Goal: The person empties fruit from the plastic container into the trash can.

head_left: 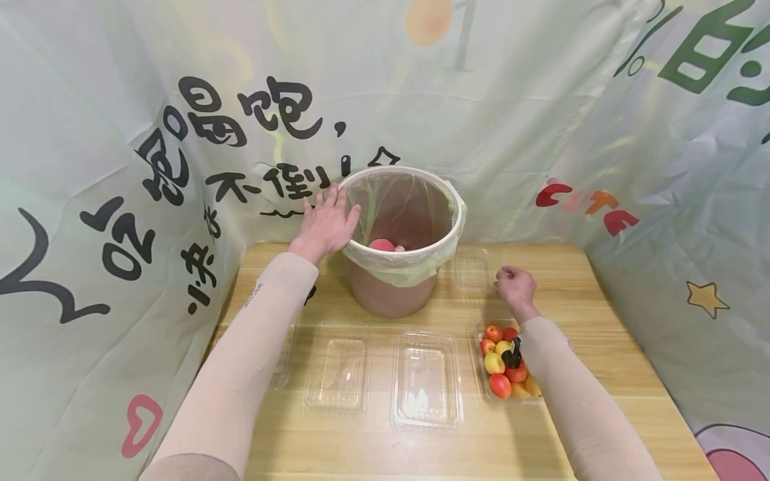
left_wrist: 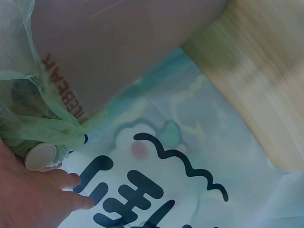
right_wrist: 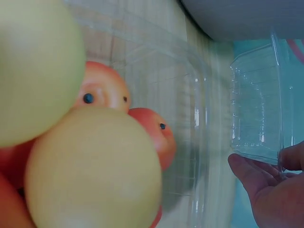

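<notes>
My left hand [head_left: 325, 226] lies at the left rim of a brownish-pink trash bin [head_left: 391, 294], fingers spread and straight. In the left wrist view the fingers [left_wrist: 71, 199] reach past the rim and its pale green liner bag [left_wrist: 45, 128]. At the right, my right hand [head_left: 517, 290] pinches the edge of a clear plastic box [right_wrist: 256, 99] between thumb and fingers. Close to that wrist, another clear box [right_wrist: 202, 118] holds red, orange and yellow fruit [head_left: 494, 363]. A pink round thing [head_left: 381, 245] shows inside the bin; the rest of its contents is hidden.
Two clear plastic boxes [head_left: 337, 374] [head_left: 428, 381] stand side by side on the wooden table [head_left: 361, 454]. Another clear box [head_left: 281, 364] is partly hidden by my left sleeve. Printed cloth [head_left: 511, 120] hangs behind the bin and on both sides.
</notes>
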`<state>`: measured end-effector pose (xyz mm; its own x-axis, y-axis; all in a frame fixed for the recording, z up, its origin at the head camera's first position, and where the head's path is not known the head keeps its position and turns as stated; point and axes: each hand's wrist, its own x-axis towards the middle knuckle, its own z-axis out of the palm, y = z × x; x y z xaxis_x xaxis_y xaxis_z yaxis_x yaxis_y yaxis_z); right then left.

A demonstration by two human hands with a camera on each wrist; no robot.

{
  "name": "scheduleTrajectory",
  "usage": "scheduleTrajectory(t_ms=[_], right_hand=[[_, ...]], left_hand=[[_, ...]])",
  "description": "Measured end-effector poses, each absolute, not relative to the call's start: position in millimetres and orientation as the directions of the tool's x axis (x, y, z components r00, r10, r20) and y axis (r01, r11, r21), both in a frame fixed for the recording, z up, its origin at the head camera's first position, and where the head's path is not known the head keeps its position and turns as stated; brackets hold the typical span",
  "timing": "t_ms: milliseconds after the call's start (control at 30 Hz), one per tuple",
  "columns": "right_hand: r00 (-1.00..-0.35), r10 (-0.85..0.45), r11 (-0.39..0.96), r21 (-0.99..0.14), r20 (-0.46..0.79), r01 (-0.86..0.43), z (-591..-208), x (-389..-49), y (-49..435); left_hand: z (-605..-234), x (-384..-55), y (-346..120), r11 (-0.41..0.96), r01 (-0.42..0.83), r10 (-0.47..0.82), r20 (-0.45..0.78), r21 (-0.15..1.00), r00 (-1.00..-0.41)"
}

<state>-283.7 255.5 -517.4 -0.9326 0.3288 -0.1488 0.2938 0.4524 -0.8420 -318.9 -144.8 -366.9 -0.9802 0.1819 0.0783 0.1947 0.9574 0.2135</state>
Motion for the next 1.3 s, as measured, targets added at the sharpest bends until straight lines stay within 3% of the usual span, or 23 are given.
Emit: scheduleTrajectory(t_ms=[267, 1300], right_hand=[[-0.933, 0.334, 0.529, -0.792, -0.134, 0.304, -523.6, -283.5, 256.9], [-0.937, 0.283, 0.532, -0.78, -0.205, 0.331, -537.7, -275.5, 256.8]], left_hand=[[-367.0, -319.1, -144.5, 0.959, 0.191, 0.181, 0.066, 0.212, -0.981], [-365.3, -317.2, -144.2, 0.957, 0.195, 0.183, 0.075, 0.216, -0.98]])
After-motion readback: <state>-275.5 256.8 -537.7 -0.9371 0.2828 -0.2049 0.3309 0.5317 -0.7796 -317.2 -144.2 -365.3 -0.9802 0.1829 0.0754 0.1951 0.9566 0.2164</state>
